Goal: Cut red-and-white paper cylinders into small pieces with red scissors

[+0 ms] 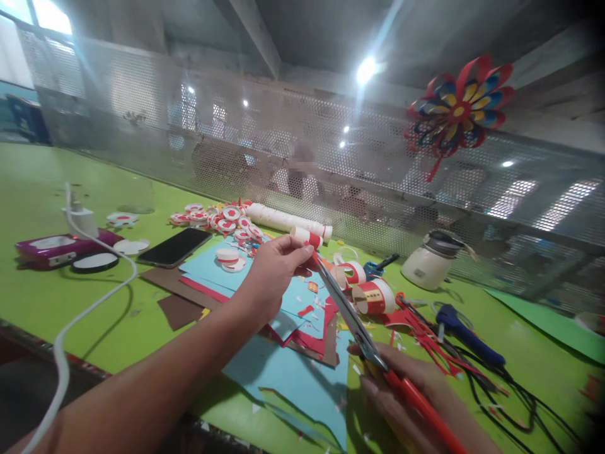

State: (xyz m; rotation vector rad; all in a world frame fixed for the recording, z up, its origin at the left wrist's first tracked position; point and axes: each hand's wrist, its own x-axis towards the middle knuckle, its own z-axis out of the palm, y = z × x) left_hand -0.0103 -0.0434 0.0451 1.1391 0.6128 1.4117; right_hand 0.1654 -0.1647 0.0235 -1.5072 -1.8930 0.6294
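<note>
My right hand (401, 384) grips the red handles of a pair of scissors (347, 309). The long metal blades slant up and left, and look nearly closed. My left hand (283, 265) is closed in a pinch right at the blade tips. A bit of red shows at its fingertips, but what it holds is too small to make out. Below the hands lie stacked light blue paper sheets (283, 372), with red and brown sheets under part of the stack and small scraps on top. White paper discs (227, 257) rest on the blue sheets left of my wrist.
Behind are red-and-white paper pieces (229, 217) and a white roll (288, 219). To the right are paper cups (373, 296), a blue glue gun (467, 334) with black cable, and a white pot (428, 261). A phone (174, 247) and white cord (89, 309) lie left.
</note>
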